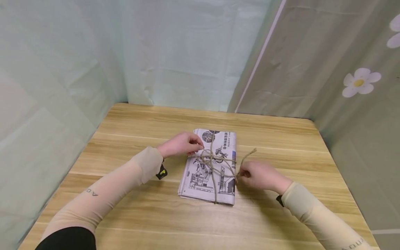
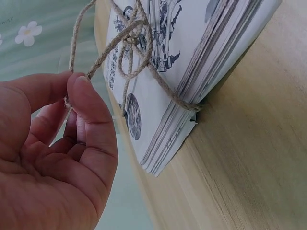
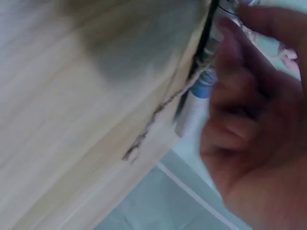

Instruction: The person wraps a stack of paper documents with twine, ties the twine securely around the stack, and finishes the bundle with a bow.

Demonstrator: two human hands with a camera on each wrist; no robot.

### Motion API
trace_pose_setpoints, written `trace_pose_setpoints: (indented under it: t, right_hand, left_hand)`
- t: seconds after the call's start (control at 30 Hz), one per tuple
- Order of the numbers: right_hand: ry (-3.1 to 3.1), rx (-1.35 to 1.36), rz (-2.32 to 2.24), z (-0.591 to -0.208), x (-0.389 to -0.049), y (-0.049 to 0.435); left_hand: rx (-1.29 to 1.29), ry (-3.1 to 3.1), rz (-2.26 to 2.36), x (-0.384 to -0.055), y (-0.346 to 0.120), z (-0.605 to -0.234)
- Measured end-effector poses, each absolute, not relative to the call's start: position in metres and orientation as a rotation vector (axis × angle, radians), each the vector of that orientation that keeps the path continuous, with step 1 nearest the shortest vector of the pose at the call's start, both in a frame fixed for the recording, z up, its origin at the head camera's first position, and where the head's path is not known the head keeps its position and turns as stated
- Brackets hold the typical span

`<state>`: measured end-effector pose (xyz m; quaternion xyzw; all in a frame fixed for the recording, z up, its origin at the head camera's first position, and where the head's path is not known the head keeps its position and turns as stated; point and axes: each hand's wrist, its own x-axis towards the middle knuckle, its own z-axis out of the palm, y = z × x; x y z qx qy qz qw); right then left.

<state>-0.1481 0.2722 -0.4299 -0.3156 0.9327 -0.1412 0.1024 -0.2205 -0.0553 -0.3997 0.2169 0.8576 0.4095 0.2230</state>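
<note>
A folded stack of newspapers (image 1: 186, 189) lies on the table, with brown twine (image 1: 215, 185) crossing it both ways. Loops and a knot (image 1: 207, 157) sit near the middle of its top. At the upper left of the stack, my left hand (image 1: 180, 143) pinches a strand; in the left wrist view, thumb and index finger meet on that twine (image 2: 109, 51). My right hand (image 1: 261, 175), beside the right edge, holds another length between curled fingers. A frayed end (image 3: 141, 136) trails out from this hand in the blurred right wrist view.
The wood-grain table (image 1: 140, 215) reaches out on every side of the stack. Pale green curtain (image 1: 193, 59) hangs behind and to the left, and a grey-looking curtain with white flowers (image 1: 362, 82) at the right. Dark straps sit on both wrists.
</note>
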Motion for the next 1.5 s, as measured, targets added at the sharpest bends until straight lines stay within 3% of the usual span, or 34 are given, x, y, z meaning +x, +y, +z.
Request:
trace_pose_setpoints:
  t: [0.37,0.67,1.07,1.5]
  right_hand:
    - [2.850,-1.285,-0.418,-0.443,-0.142,0.240]
    - [2.959,-1.213,-0.611,-0.421,-0.146,0.236]
    - [3.039,-1.237,-0.611,-0.396,-0.184,0.210]
    - [3.050,-1.019,-0.649,-0.419,-0.212,0.211]
  left_hand:
    - [0.585,2.406,1.081,-0.219,-0.055,-0.401]
    - [0.571,2.394,1.088,-0.217,-0.054,-0.401]
    - [0.599,2.386,1.042,-0.214,-0.047,-0.411]
    - [0.636,2.414,0.978,-0.213,-0.051,-0.414]
